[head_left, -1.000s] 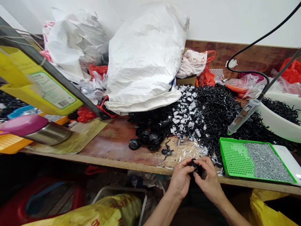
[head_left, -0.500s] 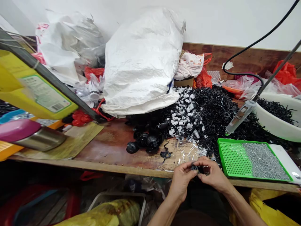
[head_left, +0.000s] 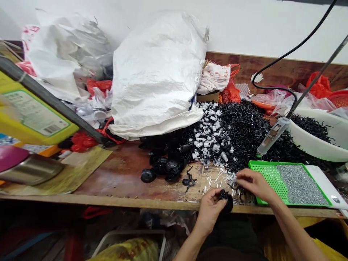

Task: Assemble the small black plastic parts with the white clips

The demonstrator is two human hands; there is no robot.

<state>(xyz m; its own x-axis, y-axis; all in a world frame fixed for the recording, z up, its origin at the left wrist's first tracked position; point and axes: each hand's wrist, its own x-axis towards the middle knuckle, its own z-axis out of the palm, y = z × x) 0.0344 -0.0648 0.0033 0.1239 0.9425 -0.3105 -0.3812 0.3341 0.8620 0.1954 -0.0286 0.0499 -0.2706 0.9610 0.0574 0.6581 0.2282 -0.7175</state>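
My left hand (head_left: 210,210) is closed around a round black plastic part (head_left: 227,203) at the table's front edge. My right hand (head_left: 254,183) has reached to a small heap of thin silvery pins (head_left: 231,177), fingertips pinched together at its right side. What lies between those fingertips is too small to make out. Loose pins (head_left: 213,181) are scattered left of the heap. A separate black plastic piece with thin arms (head_left: 188,180) lies on the wood, beside a group of black domed parts (head_left: 165,166).
White plastic pieces (head_left: 208,139) and a mound of black strips (head_left: 241,123) fill the table behind. An electric screwdriver (head_left: 273,136) hangs at right above a green tray (head_left: 281,201) of small metal parts. A white bowl (head_left: 312,141) and large white sack (head_left: 157,76) stand farther back.
My right hand has left the black part and moved right and away from me to the pins. My left hand still holds the part, now more fully visible. The camera view has shifted slightly.
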